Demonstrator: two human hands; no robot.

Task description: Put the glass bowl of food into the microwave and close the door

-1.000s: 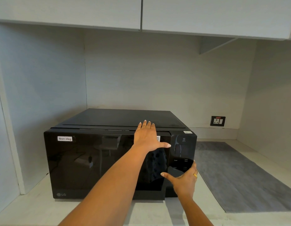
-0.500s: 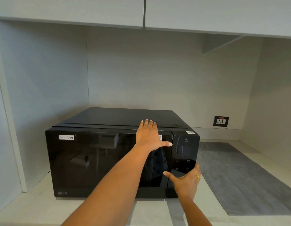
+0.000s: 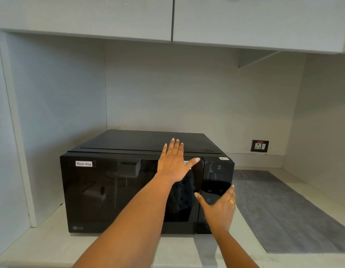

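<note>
The left hand (image 3: 174, 164) is pressing flat, fingers spread, on the upper edge of the microwave (image 3: 129, 192) door, likely seating it; the right hand (image 3: 219, 208), grip open and empty, is hovering before the control panel (image 3: 216, 182). The glass bowl is not showing, presumably inside.

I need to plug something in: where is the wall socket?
In the head view, the wall socket sits low on the back wall, right of the microwave, just above the grey mat.
</note>
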